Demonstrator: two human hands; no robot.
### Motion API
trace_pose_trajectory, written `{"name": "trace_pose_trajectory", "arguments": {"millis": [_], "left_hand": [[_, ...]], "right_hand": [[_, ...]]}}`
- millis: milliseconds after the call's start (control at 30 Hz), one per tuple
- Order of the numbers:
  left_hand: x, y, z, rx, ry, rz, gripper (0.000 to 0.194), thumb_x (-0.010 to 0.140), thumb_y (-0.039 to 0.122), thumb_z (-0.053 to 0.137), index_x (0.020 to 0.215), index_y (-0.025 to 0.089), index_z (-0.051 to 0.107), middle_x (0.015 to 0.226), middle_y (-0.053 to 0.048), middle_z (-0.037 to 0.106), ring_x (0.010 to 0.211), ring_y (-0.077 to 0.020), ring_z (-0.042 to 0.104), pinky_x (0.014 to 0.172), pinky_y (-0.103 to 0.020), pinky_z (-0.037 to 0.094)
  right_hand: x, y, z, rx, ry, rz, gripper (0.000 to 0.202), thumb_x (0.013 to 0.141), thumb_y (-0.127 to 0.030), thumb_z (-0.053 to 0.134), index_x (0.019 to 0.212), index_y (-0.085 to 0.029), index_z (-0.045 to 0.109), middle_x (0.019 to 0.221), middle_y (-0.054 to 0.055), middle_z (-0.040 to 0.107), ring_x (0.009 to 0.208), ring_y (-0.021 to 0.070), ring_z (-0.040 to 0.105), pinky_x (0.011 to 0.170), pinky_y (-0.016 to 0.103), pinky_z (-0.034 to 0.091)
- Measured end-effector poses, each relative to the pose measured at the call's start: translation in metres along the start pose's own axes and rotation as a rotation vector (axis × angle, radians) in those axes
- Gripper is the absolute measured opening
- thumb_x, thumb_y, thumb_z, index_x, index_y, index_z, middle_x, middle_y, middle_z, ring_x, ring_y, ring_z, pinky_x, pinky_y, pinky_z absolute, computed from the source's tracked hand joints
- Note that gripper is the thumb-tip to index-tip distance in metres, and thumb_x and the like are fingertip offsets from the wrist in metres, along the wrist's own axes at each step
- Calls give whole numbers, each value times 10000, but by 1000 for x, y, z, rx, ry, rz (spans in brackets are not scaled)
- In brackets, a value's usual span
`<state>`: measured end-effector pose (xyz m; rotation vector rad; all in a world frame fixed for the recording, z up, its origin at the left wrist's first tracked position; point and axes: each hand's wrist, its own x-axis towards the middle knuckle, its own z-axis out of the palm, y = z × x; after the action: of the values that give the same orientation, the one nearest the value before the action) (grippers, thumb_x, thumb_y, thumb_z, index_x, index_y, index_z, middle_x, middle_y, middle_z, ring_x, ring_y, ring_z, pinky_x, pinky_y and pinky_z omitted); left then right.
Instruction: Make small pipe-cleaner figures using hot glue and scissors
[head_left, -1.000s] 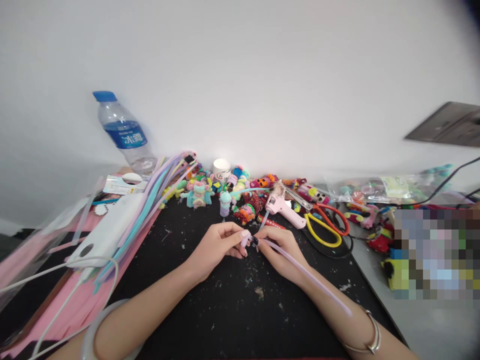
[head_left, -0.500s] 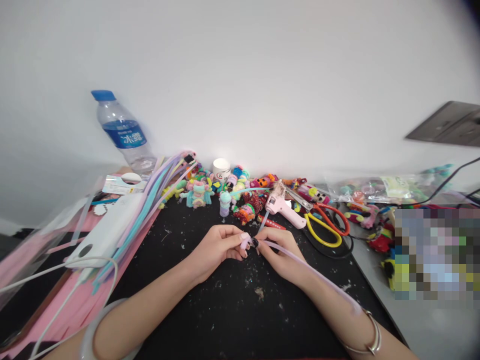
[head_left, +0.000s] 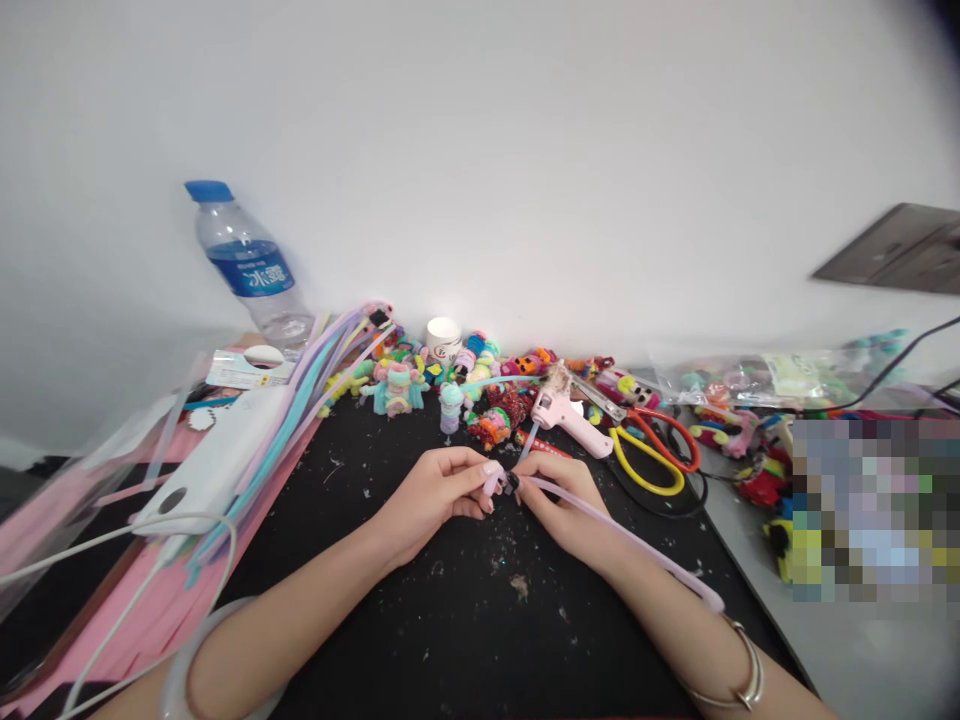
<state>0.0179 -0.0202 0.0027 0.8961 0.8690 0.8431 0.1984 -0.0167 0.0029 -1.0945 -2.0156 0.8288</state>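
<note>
A pale lilac pipe cleaner (head_left: pixel 630 537) has a small coiled end between my two hands, and its long tail runs over my right forearm. The coiled end is pinched between the thumb and fingers of my left hand (head_left: pixel 450 490). My right hand (head_left: pixel 559 500) grips the same pipe cleaner close beside the coil, its fingertips nearly touching those of the left. Just beyond the hands lies a pink glue gun (head_left: pixel 574 420), with scissors (head_left: pixel 649 460) with yellow and red handles to its right.
A bundle of pastel pipe cleaners (head_left: pixel 289 420) lies at the left, before a leaning water bottle (head_left: pixel 247 260). Colourful fuzzy figures (head_left: pixel 397 385) and a white cup (head_left: pixel 444 340) line the back of the black mat (head_left: pixel 465 630). A white cable (head_left: pixel 232 545) loops at the left.
The tail of the lilac pipe cleaner has shifted slightly over my right forearm. Both hands have stayed almost in place, with small finger movements at the coil.
</note>
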Motion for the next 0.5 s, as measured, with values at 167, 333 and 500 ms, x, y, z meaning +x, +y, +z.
{"name": "trace_pose_trajectory", "arguments": {"millis": [167,333,500], "left_hand": [[4,-1,-1,168,52,106,161,773,279,618,805,130,670,637,1,613,579,-94,581,533,-177,460],[4,0,-3,270,73,137,180,750,231,631,889,129,685,757,-48,700,675,-155,660,616,-235,519],[3,1,-2,285,92,132,171,749,239,633,860,126,696,745,-55,713,701,-175,677,645,-255,534]], "right_hand": [[1,1,0,-33,50,6,129,817,-153,516,718,-157,599,646,8,602,574,116,535,538,208,405],[1,3,-1,-57,70,-11,131,819,-148,516,730,-162,611,668,17,625,593,123,551,558,216,421],[2,1,-2,-67,51,-33,142,832,-162,508,728,-163,604,676,21,623,594,123,552,561,218,423]]}}
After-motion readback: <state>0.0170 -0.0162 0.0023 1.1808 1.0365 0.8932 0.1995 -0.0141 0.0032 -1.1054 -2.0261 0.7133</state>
